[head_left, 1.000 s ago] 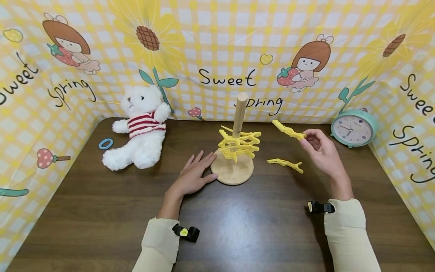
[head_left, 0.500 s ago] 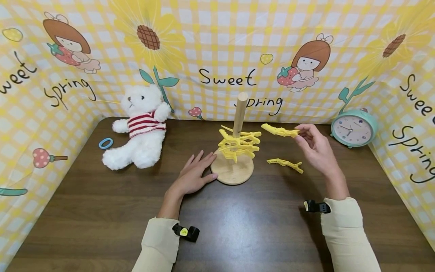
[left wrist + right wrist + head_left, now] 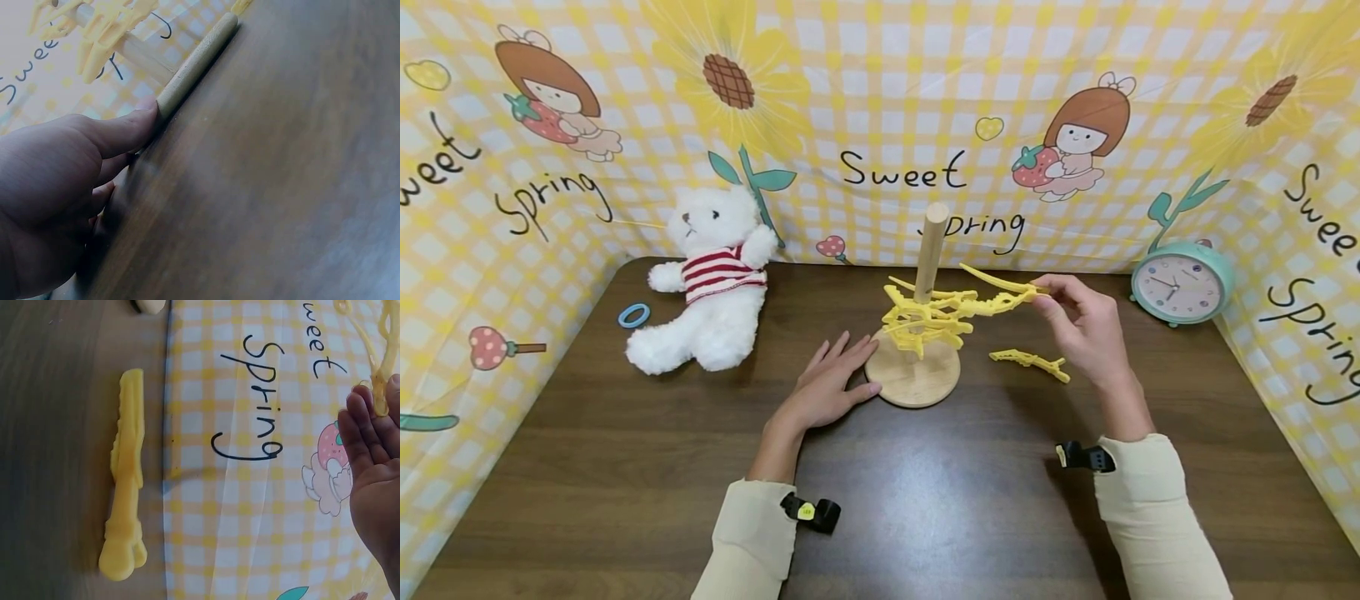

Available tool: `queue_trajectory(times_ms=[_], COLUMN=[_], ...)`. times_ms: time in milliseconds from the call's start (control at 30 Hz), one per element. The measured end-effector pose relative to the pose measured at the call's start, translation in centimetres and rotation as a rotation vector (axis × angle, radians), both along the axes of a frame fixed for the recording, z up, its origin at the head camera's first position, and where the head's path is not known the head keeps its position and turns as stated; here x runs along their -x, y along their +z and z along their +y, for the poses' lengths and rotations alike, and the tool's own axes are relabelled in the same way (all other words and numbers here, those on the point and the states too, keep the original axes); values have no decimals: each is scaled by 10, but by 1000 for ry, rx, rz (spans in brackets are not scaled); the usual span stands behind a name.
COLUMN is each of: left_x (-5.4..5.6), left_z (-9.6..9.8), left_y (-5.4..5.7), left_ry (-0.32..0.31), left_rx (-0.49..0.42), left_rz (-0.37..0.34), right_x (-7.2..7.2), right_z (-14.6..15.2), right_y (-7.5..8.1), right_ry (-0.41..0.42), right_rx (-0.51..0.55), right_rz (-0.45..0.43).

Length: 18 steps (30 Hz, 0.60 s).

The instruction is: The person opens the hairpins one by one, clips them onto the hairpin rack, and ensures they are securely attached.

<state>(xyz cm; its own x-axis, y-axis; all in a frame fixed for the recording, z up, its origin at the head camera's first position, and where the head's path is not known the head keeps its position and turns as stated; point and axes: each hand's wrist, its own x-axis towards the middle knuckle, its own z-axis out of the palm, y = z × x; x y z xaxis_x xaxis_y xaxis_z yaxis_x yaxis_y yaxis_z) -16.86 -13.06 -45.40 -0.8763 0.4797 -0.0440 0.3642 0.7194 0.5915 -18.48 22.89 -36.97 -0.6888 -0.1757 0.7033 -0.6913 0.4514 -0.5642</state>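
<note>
My right hand [image 3: 1082, 329] pinches the tail of a yellow alligator hair clip [image 3: 1007, 300], whose jaws are spread wide. Its lower jaw reaches the clips [image 3: 928, 315] hanging around the wooden post [image 3: 929, 250]; whether they touch I cannot tell. Several yellow clips are clustered around this post. With fingers spread and nearly straight, my left hand [image 3: 831, 387] rests against the stand's round wooden base [image 3: 913, 385]. In the left wrist view its thumb presses the base's edge [image 3: 199, 56]. Another yellow hair clip [image 3: 127, 475] lies on the table, below the right hand.
A white teddy bear [image 3: 711, 287] in a striped shirt sits at the back left beside a blue ring [image 3: 634, 316]. A green alarm clock [image 3: 1180, 283] stands at the back right. Patterned cloth [image 3: 880, 100] walls the brown table [image 3: 940, 508].
My right hand has moved left, bringing the hair clip to the post. The clip's jaws, closed together before, are now spread. My left hand has stayed at the base.
</note>
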Motion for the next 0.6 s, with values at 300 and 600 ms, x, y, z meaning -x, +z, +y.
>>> queue_trajectory(times_ms=[300, 600], left_x=[-1, -1], left_z=[0, 0], left_y=[2, 2], left_ry=[1, -2], left_rx=[-8, -16], left_rz=[4, 4], right_x=[1, 0], right_z=[-15, -34], right_y=[8, 13], right_ry=[-52, -74], right_rx=[-27, -28], right_rz=[90, 179])
